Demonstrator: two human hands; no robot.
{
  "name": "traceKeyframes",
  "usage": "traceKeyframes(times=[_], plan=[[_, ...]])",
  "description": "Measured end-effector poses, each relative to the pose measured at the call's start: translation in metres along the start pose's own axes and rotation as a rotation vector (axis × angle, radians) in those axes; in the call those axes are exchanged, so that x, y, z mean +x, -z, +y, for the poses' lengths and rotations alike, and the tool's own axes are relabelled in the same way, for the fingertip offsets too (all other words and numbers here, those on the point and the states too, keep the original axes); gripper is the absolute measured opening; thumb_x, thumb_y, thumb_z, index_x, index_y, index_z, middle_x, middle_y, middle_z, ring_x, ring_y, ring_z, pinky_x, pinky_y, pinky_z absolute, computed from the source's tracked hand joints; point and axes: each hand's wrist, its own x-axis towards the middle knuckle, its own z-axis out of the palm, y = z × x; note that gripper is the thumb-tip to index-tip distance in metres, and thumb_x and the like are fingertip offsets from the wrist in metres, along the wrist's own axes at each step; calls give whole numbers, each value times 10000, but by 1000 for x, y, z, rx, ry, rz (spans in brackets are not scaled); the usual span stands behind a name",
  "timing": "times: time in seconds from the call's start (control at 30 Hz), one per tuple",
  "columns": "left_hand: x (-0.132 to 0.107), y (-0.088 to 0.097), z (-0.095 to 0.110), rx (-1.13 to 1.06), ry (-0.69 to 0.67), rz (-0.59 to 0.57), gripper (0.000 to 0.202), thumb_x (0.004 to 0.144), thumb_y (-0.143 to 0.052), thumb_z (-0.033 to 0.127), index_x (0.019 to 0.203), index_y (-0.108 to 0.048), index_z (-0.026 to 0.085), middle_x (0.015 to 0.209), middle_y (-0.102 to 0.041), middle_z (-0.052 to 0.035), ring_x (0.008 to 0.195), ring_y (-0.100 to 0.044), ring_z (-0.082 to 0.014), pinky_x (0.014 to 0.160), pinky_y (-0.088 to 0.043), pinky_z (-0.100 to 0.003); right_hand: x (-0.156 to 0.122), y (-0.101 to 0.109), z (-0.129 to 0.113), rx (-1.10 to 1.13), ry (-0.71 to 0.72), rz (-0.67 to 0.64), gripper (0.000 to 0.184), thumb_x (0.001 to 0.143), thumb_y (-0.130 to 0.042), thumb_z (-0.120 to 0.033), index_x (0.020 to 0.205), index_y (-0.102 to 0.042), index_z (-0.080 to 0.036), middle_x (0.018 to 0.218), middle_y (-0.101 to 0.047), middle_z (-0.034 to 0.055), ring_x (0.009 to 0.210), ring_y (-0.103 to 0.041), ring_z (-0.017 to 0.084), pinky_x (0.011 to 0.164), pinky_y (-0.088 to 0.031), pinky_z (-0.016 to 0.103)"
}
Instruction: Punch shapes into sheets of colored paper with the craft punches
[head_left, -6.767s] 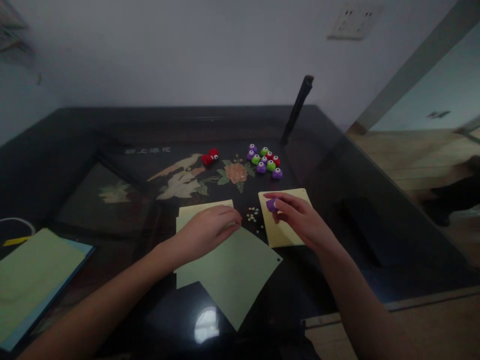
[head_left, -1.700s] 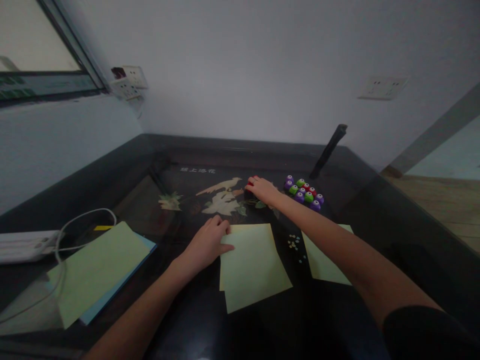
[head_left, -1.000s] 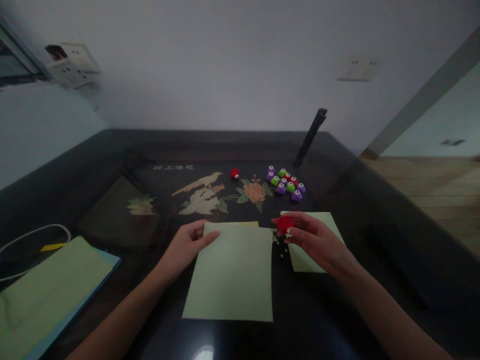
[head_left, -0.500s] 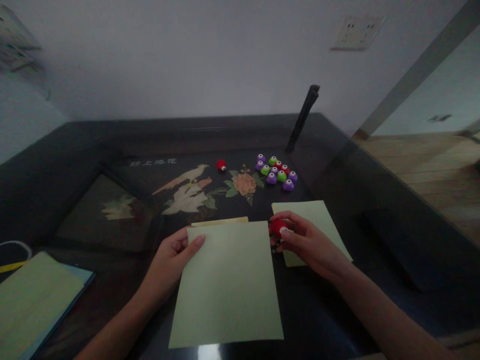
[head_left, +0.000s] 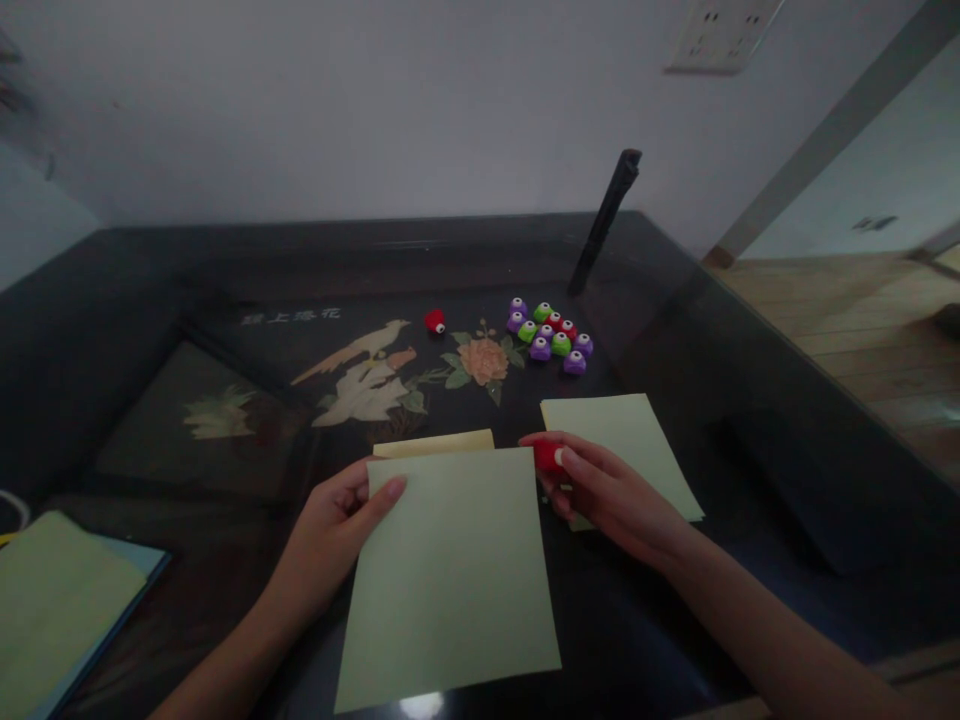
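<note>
My left hand [head_left: 341, 525] grips a pale yellow-green sheet of paper [head_left: 454, 580] by its upper left corner, thumb on top. The sheet is tilted up over the dark table. Behind its top edge shows a strip of yellower paper [head_left: 435, 442]. My right hand [head_left: 600, 490] pinches a small red clip [head_left: 547, 456] with a white eye-like knob, right at the sheet's upper right corner. Whether the clip bites the paper I cannot tell. Under and behind my right hand lies a stack of similar paper [head_left: 630, 430].
Several purple, green and red eye clips [head_left: 551, 335] cluster at the back, with one red clip [head_left: 435, 321] apart to their left. A black stick-like object [head_left: 604, 225] leans against the wall. Papers on a blue folder [head_left: 67, 600] lie at left, a dark flat object [head_left: 795, 495] at right.
My right hand has moved slightly left with the red clip, closer to the sheet's corner. My left hand keeps its grip on the paper. The camera view has shifted a little.
</note>
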Motion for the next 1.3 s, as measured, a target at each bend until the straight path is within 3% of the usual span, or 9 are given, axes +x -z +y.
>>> traceKeyframes(times=[0.17, 0.3, 0.57, 0.8, 1.3], plan=[[1, 0, 0, 15, -15, 8, 401, 682, -755, 530, 818, -622, 177, 588, -661, 8, 494, -586, -149, 427, -463, -207, 1, -2, -1, -8, -3, 9, 398, 744, -733, -488, 936, -630, -155, 702, -567, -3, 547, -477, 73, 513, -358, 216], [2, -1, -2, 14, -26, 9, 392, 680, -759, 529, 726, -586, 180, 555, -631, 23, 478, -574, -142, 415, -449, -199, 1, -1, 2, -18, -2, 13, 396, 747, -731, -479, 959, -612, -166, 703, -570, -6, 539, -474, 78, 499, -353, 222], [0, -2, 1, 24, -23, -15, 415, 683, -749, 540, 846, -629, 178, 613, -671, 5, 501, -594, -156, 439, -466, -219, 1, -1, 2, -92, 34, -17, 369, 765, -715, -464, 972, -597, -183, 696, -543, -20, 537, -462, 70, 496, -334, 216], [2, -2, 0, 13, -40, 26, 442, 685, -757, 492, 584, -449, 192, 478, -552, 55, 414, -504, -106, 377, -385, -176, -2, -3, -2, -160, 69, -10, 374, 771, -702, -472, 978, -589, -182, 692, -533, -22, 548, -448, 80, 522, -344, 237], [2, 2, -5, 11, -53, -16, 418, 733, -731, 491, 635, -453, 195, 534, -607, 48, 442, -535, -110, 418, -436, -188, -2, -4, -2, -166, 81, -8, 380, 757, -719, -457, 993, -582, -193, 705, -539, -26, 551, -446, 78, 506, -352, 221]])
